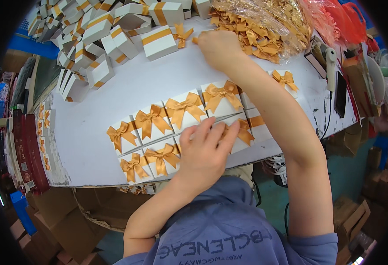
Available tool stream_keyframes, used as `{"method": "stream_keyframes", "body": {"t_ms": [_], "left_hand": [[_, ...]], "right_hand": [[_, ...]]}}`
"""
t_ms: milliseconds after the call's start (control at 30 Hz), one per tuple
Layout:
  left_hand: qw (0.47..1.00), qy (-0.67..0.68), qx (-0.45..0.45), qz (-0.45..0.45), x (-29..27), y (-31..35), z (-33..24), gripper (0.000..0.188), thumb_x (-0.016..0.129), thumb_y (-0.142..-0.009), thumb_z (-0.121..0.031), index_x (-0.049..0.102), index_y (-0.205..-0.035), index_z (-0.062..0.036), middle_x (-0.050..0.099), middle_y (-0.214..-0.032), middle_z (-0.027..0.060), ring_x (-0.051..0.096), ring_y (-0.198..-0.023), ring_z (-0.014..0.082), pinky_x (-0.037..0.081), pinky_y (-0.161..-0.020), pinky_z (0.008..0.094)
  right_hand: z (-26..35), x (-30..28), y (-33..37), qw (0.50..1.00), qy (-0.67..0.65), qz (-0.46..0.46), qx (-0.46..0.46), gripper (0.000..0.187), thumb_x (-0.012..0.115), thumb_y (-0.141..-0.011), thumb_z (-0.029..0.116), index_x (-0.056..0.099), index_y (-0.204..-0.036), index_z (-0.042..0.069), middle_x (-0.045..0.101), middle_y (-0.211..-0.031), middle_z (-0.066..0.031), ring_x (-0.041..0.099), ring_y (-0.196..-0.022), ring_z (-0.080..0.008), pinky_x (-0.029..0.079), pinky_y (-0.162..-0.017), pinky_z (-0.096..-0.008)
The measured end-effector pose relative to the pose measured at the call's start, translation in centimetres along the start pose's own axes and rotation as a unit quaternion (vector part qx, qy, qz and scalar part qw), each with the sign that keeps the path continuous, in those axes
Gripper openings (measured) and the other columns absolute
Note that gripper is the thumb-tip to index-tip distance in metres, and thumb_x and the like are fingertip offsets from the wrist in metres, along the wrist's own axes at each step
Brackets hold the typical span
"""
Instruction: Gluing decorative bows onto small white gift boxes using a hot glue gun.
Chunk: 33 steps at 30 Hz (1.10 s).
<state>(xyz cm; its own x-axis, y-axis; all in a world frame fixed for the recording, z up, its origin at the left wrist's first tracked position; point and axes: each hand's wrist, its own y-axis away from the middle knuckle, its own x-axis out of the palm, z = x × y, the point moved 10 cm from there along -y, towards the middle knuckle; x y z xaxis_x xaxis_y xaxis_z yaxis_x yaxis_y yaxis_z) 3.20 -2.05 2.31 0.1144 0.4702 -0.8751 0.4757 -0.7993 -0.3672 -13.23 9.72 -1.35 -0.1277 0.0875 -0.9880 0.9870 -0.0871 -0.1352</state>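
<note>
Small white boxes with gold satin bows stand in two rows before me; one bowed box is in the back row. My left hand lies over the front row, fingers stretched and slightly apart, partly hiding a gold bow and the boxes beneath. My right hand reaches far across, its fingers closed at the edge of the bow pile. A bit of gold ribbon shows at its fingertips; the rest is hidden. Beside it lies a loose gold bow. A box in the front row shows a gold band without a bow.
White gold-banded boxes are heaped at the far left. A clear plastic bag spills gold bows at the back. At right lie a glue gun and a phone. More bowed boxes line the left edge.
</note>
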Motion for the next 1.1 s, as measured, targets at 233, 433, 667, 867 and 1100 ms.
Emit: {"method": "stream_keyframes", "body": {"t_ms": [233,433,667,867,1100], "left_hand": [[0.716,0.582,-0.334,-0.192,0.0,-2.2,11.0,0.019,0.061,-0.082,-0.005,0.049,-0.096,-0.0057,0.056,-0.095,0.0067,0.054,-0.093,0.0142,0.043,-0.074,0.0286],[0.706,0.627,-0.289,-0.158,2.4,-4.6,8.0,0.016,0.058,-0.084,-0.002,0.042,-0.081,-0.0057,0.052,-0.073,-0.0004,0.049,-0.064,0.0032,0.041,-0.056,0.017],[0.788,0.562,-0.249,-0.044,4.9,-4.1,2.6,0.022,0.056,-0.081,0.003,0.061,-0.102,-0.0004,0.061,-0.09,0.0069,0.058,-0.07,0.0108,0.047,-0.063,0.0226],[0.908,0.399,-0.128,0.012,4.8,-3.9,-0.9,0.027,0.058,-0.076,0.004,0.059,-0.103,0.0025,0.058,-0.093,0.0147,0.06,-0.075,0.0263,0.049,-0.065,0.0297],[0.985,0.161,-0.026,0.045,4.9,-4.4,-3.0,0.037,0.067,-0.068,-0.002,0.058,-0.104,0.002,0.054,-0.1,0.0098,0.051,-0.093,0.0261,0.043,-0.077,0.0372]], "right_hand": [[-1.4,-2.0,7.9,0.676,-0.722,0.078,0.125,0.012,0.062,-0.08,0.014,0.059,-0.084,0.004,0.059,-0.07,0.0009,0.05,-0.058,-0.004,0.039,-0.052,-0.0179],[-1.7,-3.0,13.5,0.594,-0.781,0.045,0.189,0.016,0.058,-0.085,0.017,0.056,-0.095,0.004,0.06,-0.074,-0.0001,0.048,-0.056,-0.0022,0.035,-0.049,-0.0151],[-6.4,-3.1,18.2,0.661,-0.71,-0.045,0.237,0.011,0.058,-0.085,0.011,0.054,-0.09,0.002,0.058,-0.069,0.0007,0.049,-0.056,-0.0028,0.038,-0.049,-0.0168],[-8.4,-2.2,21.2,0.81,-0.534,-0.048,0.237,0.009,0.062,-0.078,0.008,0.057,-0.075,0.001,0.055,-0.054,-0.0027,0.051,-0.047,-0.0082,0.04,-0.045,-0.0241],[-8.0,-3.4,21.3,0.906,-0.353,-0.095,0.213,0.011,0.063,-0.074,0.012,0.057,-0.07,0.005,0.057,-0.055,-0.0115,0.058,-0.05,-0.028,0.045,-0.047,-0.0349]]}}
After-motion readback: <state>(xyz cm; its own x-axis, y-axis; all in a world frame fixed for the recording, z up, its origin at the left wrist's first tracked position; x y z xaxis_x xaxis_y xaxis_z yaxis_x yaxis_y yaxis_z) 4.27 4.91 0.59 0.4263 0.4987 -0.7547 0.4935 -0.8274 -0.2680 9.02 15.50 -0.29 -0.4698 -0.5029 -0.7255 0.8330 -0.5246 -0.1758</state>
